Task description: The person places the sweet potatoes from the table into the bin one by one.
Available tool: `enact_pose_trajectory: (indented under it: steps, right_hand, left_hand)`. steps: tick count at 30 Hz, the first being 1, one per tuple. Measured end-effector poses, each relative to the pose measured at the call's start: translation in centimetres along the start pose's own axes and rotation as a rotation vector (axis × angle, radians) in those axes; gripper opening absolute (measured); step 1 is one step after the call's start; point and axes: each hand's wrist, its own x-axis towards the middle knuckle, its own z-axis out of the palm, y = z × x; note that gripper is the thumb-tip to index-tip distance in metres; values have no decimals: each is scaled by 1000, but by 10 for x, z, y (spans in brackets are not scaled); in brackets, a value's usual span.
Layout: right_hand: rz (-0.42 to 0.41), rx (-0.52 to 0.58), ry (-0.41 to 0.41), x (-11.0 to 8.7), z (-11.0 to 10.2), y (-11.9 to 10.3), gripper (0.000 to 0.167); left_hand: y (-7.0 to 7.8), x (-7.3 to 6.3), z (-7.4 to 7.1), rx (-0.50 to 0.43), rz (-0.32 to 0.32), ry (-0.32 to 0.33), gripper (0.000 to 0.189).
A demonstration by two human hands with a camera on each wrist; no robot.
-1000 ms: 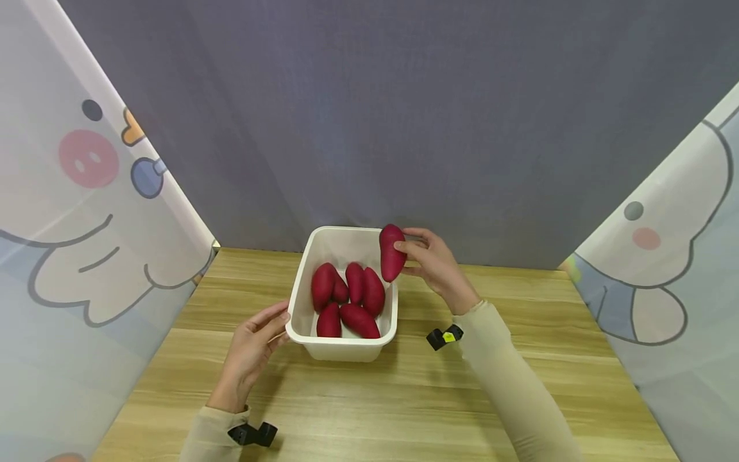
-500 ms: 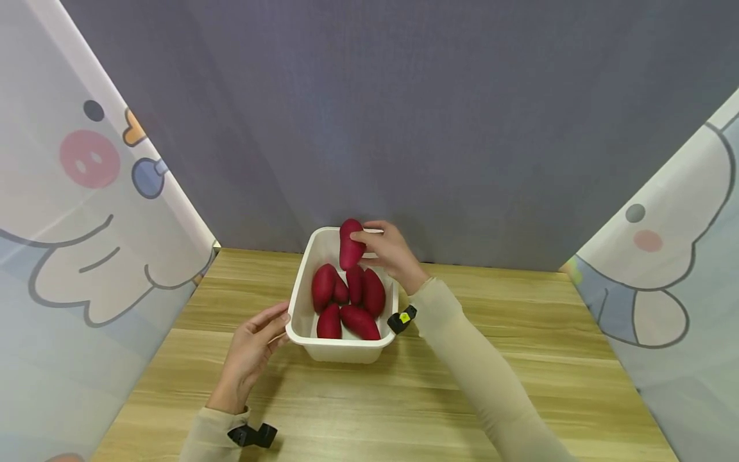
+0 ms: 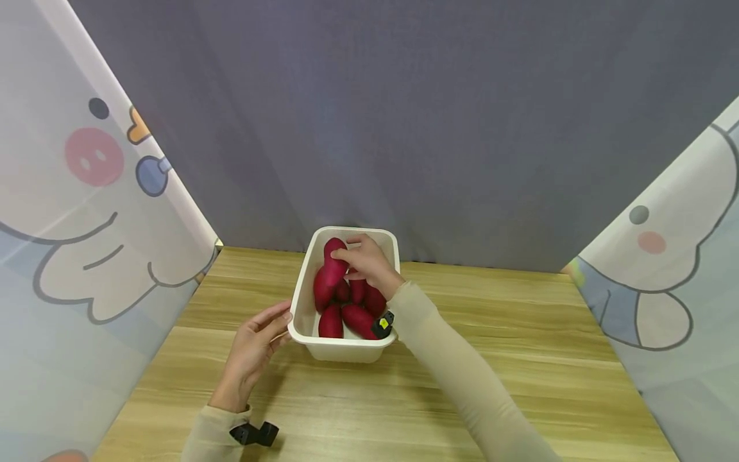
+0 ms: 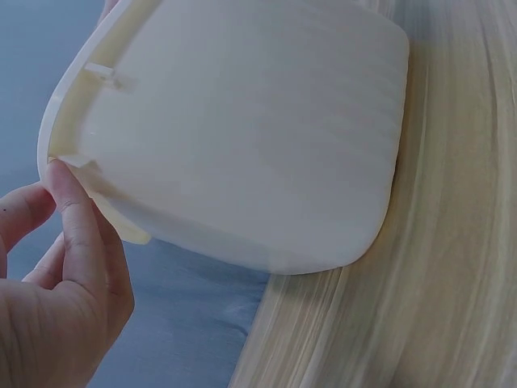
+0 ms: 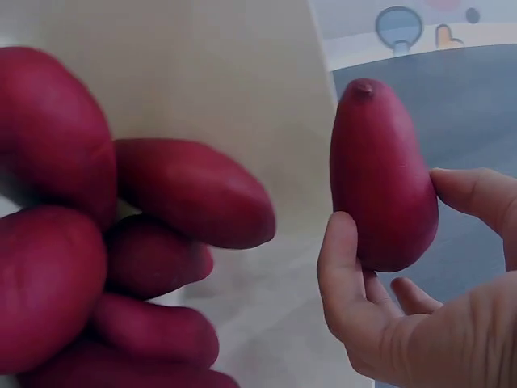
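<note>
A white plastic bin [image 3: 346,350] stands on the table with several red sweet potatoes [image 3: 331,321] inside. My left hand [image 3: 248,356] pinches its near left corner; in the left wrist view, fingertips [image 4: 65,174] meet the rim against the bin's outer wall [image 4: 266,121]. My right hand [image 3: 371,264] reaches over the bin, holding another sweet potato [image 5: 384,182] between thumb and fingers. That one is above the bin's back left part, overlapping the others in the head view. The right hand hides part of the sweet potatoes on the right.
The wooden table [image 3: 491,359] runs up to a grey curtain [image 3: 369,115] behind the bin. Cartoon-printed sheets [image 3: 52,289] flank both sides. Each wrist carries a small black camera mount [image 3: 254,434].
My right hand has moved left from the bin's back right corner, carrying the sweet potato, and lowered it into the bin's back left. The left hand has stayed at the bin's corner.
</note>
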Motion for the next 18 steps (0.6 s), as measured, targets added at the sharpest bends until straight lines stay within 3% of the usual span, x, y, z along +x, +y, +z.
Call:
enact_pose_trajectory:
  steps: [10, 18]
  right_hand:
    - [-38, -71, 100, 1, -5, 1, 60]
    - [-42, -33, 87, -2, -6, -4, 58]
  left_hand:
    - [0, 0, 1, -11, 1, -1, 32]
    - [-1, 0, 1, -9, 4, -3, 31]
